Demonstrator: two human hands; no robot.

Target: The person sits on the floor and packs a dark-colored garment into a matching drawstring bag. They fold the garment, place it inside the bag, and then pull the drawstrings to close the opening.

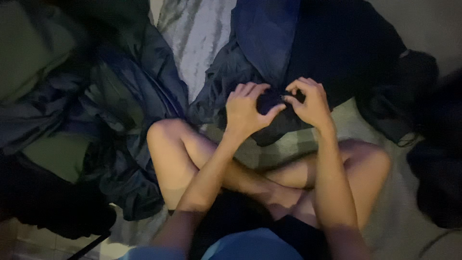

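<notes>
Both hands, left hand (244, 108) & right hand (310, 102), pinch a bunched dark garment (270, 100) (navy, I think); best keep fabric taut btw fingertips, working close.

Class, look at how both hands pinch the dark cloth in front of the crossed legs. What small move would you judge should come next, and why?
Probably draw the hands slightly apart to pull the fold taut. The left hand and right hand both pinch one bunched spot of the dark garment, so the cloth between them is crumpled and hard to see in dim light.
</notes>
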